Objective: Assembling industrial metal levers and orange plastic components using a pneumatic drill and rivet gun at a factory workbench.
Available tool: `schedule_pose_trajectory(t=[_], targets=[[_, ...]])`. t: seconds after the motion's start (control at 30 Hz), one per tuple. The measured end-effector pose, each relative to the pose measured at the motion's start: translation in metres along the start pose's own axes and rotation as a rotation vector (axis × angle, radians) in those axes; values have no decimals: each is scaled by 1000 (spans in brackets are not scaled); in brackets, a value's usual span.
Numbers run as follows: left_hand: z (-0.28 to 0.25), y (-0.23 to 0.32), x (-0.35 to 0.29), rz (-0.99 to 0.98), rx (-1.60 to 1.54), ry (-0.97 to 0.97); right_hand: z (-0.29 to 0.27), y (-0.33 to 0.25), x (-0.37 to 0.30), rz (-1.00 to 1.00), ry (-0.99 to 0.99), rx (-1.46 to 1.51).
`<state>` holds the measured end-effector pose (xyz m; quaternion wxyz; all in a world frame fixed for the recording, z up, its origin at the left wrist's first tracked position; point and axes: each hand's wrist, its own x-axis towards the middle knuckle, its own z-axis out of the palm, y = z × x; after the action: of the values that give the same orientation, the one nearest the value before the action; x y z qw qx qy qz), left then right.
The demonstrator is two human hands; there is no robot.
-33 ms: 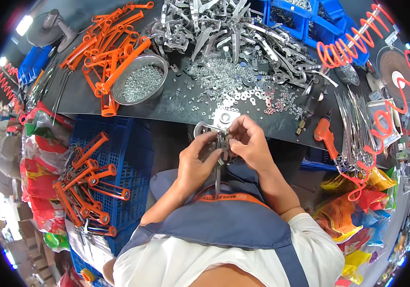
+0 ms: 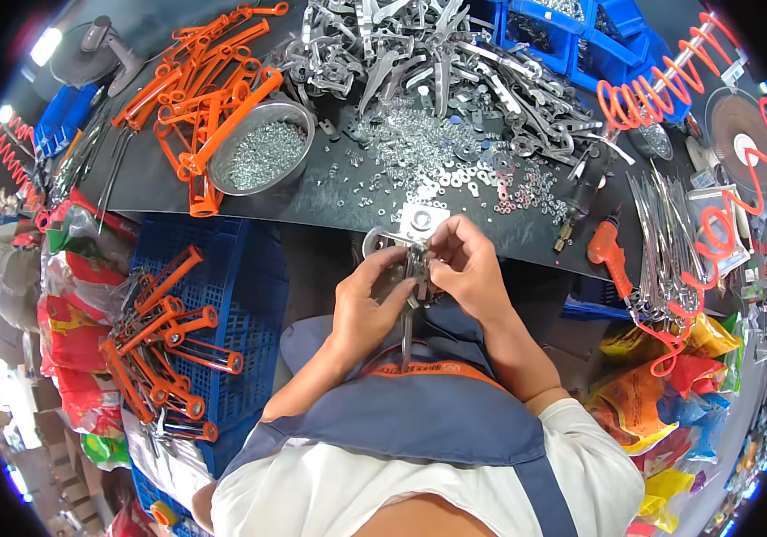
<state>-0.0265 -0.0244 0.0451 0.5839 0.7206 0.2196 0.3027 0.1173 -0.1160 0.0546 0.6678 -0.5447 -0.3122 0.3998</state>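
Just beyond my lap, at the table's front edge, both my hands work on a silver metal lever assembly (image 2: 408, 331). Its long narrow end points down toward my apron. My left hand (image 2: 364, 302) pinches it from the left with thumb and fingers. From the other side my right hand (image 2: 471, 276) has its fingertips closed on the upper part; any small piece in them is hidden. Right behind the fingers sits a bright metal fixture plate (image 2: 437, 215) with a round hole. A curved silver loop (image 2: 373, 240) shows beside the left fingertips.
Beyond lie loose rivets and small links (image 2: 419, 134), a metal bowl (image 2: 264, 148) of rivets, a heap of silver levers (image 2: 437, 54) and orange frames (image 2: 213, 107). A pneumatic driver (image 2: 585, 183), an orange power screwdriver (image 2: 610, 255) and red coiled hoses (image 2: 647, 98) are at right. Blue crates (image 2: 254, 304) stand left.
The red coiled hose at the upper right has swung slightly. My hands and the metal lever assembly stay in practically the same place.
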Motion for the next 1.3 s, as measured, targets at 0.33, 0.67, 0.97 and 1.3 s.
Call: schedule_pose_trajectory(t=[0.33, 0.67, 0.97, 1.3], targets=[[-6, -2, 1, 92, 91, 61, 28, -1, -7, -214, 158, -376], [-20, -20, 7, 154, 36, 279, 45, 9, 14, -205, 53, -346], [-66, -35, 8, -224, -633, 298, 19, 19, 179, -478, -104, -1086], [-76, -28, -1, -246, -750, 367, 22, 26, 224, -737, 10, -1651]])
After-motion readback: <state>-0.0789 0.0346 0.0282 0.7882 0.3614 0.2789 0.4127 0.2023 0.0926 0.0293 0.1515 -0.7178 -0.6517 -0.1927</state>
